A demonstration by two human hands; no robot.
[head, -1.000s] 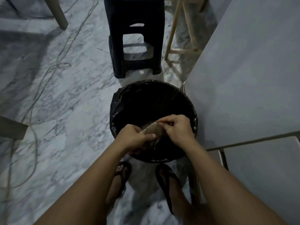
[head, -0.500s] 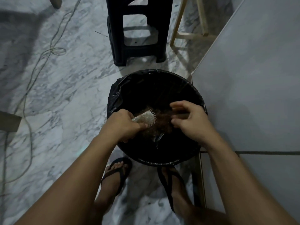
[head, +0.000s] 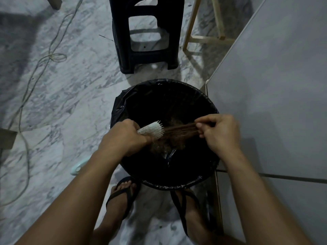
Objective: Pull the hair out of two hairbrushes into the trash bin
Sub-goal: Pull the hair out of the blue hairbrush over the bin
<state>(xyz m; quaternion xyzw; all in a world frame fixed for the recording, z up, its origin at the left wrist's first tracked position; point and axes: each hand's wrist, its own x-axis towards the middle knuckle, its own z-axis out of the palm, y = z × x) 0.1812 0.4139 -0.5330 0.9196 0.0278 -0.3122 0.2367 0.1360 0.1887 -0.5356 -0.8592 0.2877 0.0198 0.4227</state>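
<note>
**Hair drawn from brush over bin**

One trash bin (head: 164,106), lined black, sits beneath so strands fall inside. Left hand (head: 123,138) clenches one white hairbrush (head: 152,129) above it; right hand (head: 219,133) pinches a stretched hank of hair (head: 178,132). Second brush: possibly the pale handle (head: 77,167) on the floor.

Marble floor (head: 70,103): trash bin (head: 122,110), black stool (head: 122,55), cable (head: 28,96), maybe 2nd brush (head: 77,167).

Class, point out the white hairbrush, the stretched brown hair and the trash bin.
white hairbrush (head: 151,130): head view, bristle pad.
brown hair (head: 180,130): head view, stretched strands.
trash bin (head: 177,186): head view, near rim.
</note>
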